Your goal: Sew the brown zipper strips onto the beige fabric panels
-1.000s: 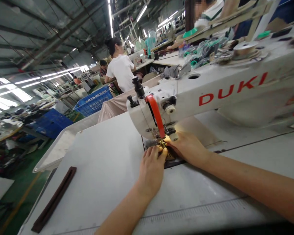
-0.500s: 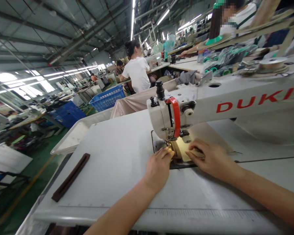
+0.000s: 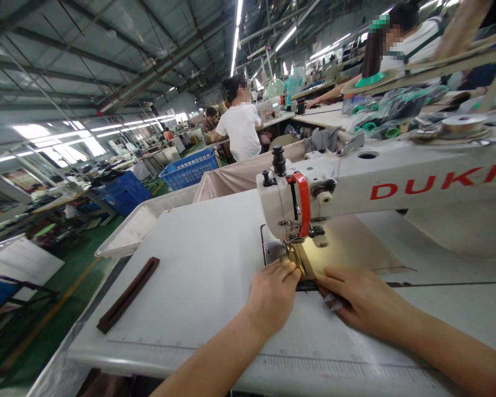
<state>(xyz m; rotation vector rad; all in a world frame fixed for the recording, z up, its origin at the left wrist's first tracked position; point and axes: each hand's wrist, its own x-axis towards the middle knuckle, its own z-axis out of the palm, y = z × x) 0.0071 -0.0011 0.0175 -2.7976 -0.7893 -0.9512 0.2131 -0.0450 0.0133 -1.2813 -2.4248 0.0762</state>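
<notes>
A white sewing machine (image 3: 281, 204) stands on the worktable, a lit strip with gold metal zipper teeth (image 3: 300, 262) under its needle. My left hand (image 3: 275, 292) lies just in front of the presser foot, its fingertips pressing on this zipper. To the right, my right hand (image 3: 355, 292) is closed, fingers bent around a brown strip (image 3: 325, 295) with a small pale bit by it. Whether that strip joins the zipper, I cannot tell. A flat beige panel (image 3: 355, 242) extends under the machine arm. The needle tip is hidden behind the presser parts and fingers.
A dark brown slotted strip (image 3: 128, 295) lies at the tabletop's left. Beyond the table's far edge are a white tray (image 3: 126, 229), pinkish cloth (image 3: 231, 179) and a blue basket (image 3: 190, 168). A ruler scale (image 3: 314, 361) runs along the front edge. Other people sit farther back.
My right hand has come slightly toward me and turned over the brown strip. More gold zipper teeth show beside my left fingers, which stay by the needle. The whole view has shifted a little.
</notes>
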